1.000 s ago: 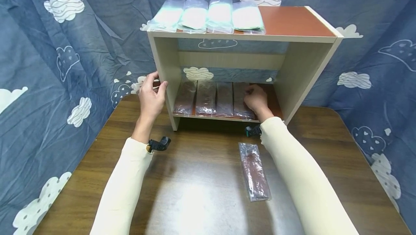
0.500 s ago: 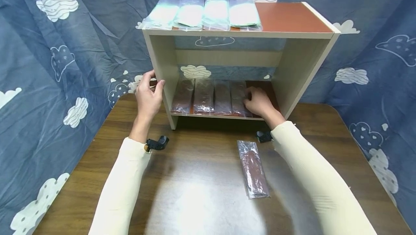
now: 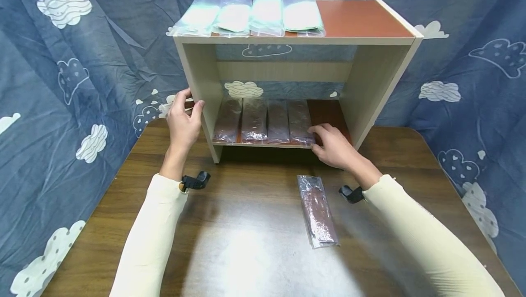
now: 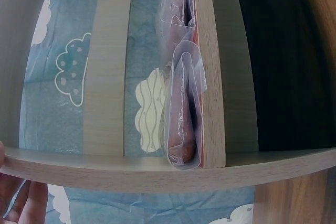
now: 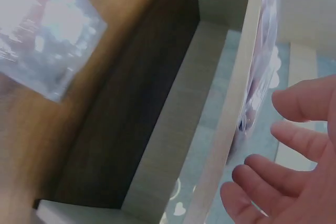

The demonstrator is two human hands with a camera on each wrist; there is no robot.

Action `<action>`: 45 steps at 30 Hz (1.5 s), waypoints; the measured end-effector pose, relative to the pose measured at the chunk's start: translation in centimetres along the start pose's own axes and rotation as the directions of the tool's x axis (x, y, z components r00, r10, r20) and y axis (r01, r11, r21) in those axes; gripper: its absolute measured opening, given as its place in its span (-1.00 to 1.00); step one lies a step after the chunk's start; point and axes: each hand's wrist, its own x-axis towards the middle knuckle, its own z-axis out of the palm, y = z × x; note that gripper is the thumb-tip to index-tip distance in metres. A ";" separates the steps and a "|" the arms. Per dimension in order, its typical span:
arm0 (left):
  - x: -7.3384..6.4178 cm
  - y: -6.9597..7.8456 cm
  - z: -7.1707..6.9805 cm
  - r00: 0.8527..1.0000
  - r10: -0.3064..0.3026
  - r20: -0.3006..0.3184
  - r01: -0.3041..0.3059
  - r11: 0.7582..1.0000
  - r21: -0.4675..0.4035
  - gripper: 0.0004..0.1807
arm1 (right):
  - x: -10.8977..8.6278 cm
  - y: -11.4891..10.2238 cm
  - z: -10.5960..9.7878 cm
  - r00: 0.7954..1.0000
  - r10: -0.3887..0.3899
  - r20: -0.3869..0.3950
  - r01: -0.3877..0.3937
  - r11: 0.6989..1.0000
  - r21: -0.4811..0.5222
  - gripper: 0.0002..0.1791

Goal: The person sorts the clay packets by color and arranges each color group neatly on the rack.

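Observation:
My left hand (image 3: 183,121) holds the left side panel (image 4: 157,177) of a small shelf unit (image 3: 293,41), thumb at its front edge and fingers on the outer side. At the lower board's right part, my right hand (image 3: 334,145) is spread with relaxed fingers, holding nothing. It is nearest the rightmost of several brown items in clear plastic bags (image 3: 300,121), lying in a row on that board. Whether a fingertip touches that bag, I cannot tell. Another brown item in a clear bag (image 3: 317,212) lies on the table in front of the shelf.
Several pale, glare-lit items in clear bags (image 3: 267,12) lie along the left of the shelf's top board (image 3: 361,18). The unit stands on a wooden table (image 3: 246,196). Behind hangs a blue cloud-patterned curtain (image 3: 119,59).
My right hand has drawn back from the rightmost bag on the lower board, moving toward the front and right, and its fingers have spread. The left hand stays at the side panel.

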 end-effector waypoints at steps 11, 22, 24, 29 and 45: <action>-0.1 0.1 0.0 1.000 -0.010 0.005 0.010 1.000 0.010 -0.64 | -5.1 -0.9 0.6 0.997 -0.037 -0.072 0.035 0.999 -0.026 -0.55; -0.1 0.1 -0.1 0.999 -0.028 0.018 0.028 1.000 -0.002 -0.64 | -8.4 -1.5 1.5 0.997 0.078 -0.006 -0.078 0.995 -0.057 -0.53; -0.1 0.1 -0.1 0.999 -0.030 0.018 0.030 1.000 0.000 -0.64 | -9.1 -1.5 1.8 0.995 0.101 0.014 -0.100 0.993 -0.060 -0.52; -0.1 0.1 -0.1 0.999 -0.029 0.014 0.029 1.000 -0.006 -0.64 | -10.7 -1.4 3.0 0.981 0.173 0.087 -0.166 0.983 -0.077 -0.50; -0.2 0.2 -0.1 0.999 -0.035 0.013 0.035 0.999 -0.023 -0.63 | -12.4 -2.4 6.9 0.915 0.338 0.220 -0.316 0.940 -0.131 -0.22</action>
